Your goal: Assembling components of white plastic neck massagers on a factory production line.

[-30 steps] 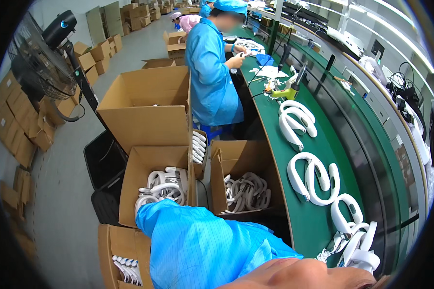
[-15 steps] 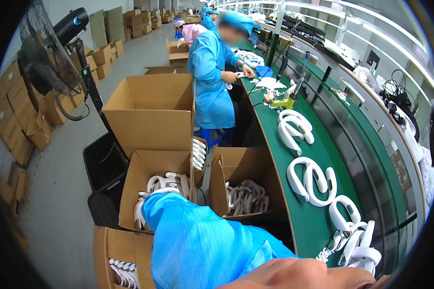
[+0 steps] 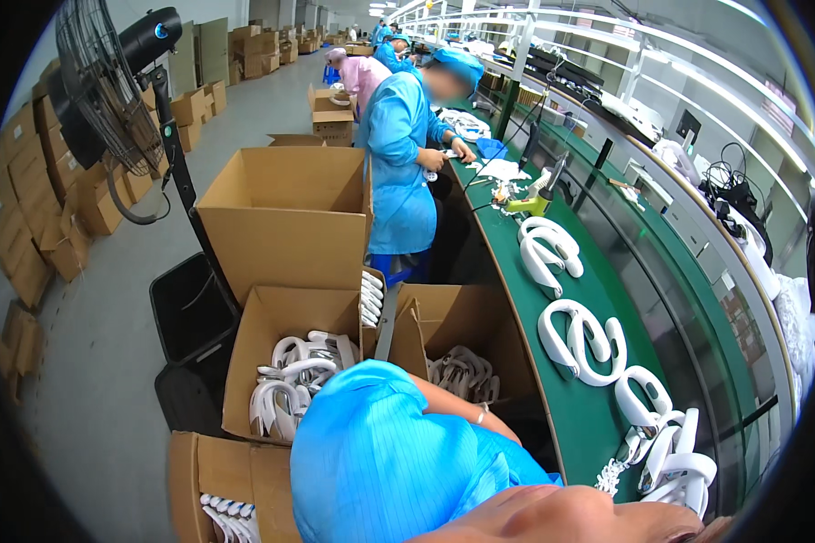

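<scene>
Lying along the green bench point(image 3: 589, 439), several white curved pieces point(image 3: 552, 348) sit spaced apart, while more are bunched in a heap point(image 3: 679, 475) at the near end. Beside the bench, a carton point(image 3: 462, 312) holds a pile of similar pieces; the carton point(image 3: 303, 308) to its left holds another, and a lower carton point(image 3: 272, 475) has slim white parts in a row. The work looks partway along, with pieces both out and boxed, but which are finished and which remain cannot be told. The person's blue sleeve point(image 3: 371, 452) covers much of the foreground, and a bare forearm point(image 3: 444, 400) with a bracelet point(image 3: 482, 414) angles toward the bench. Neither hand shows, so whether the fingers are clenched, released or grasping a piece cannot be told.
</scene>
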`<control>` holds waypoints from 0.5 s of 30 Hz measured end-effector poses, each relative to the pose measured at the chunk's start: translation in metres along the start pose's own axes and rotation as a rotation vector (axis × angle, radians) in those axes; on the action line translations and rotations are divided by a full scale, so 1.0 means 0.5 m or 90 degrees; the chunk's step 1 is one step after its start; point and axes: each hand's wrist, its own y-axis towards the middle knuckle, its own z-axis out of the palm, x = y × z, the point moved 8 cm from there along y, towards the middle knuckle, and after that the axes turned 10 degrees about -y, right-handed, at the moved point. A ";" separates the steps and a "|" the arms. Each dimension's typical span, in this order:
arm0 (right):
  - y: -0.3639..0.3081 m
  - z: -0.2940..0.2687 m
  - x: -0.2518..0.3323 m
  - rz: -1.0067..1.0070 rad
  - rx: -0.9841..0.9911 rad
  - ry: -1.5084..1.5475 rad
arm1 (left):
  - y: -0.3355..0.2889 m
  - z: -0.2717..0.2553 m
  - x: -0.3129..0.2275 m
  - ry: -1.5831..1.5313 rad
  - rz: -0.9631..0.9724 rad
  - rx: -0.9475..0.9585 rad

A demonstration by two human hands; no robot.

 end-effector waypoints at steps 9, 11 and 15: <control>-0.076 0.043 -0.155 0.054 0.090 -0.015 | -0.004 0.004 -0.022 -0.302 -0.200 -0.005; -0.096 0.045 -0.199 0.057 0.093 -0.012 | -0.020 -0.006 -0.006 -0.446 -0.265 -0.099; -0.122 0.022 -0.244 0.021 -0.011 -0.065 | -0.014 0.003 0.124 -0.151 -0.282 -0.055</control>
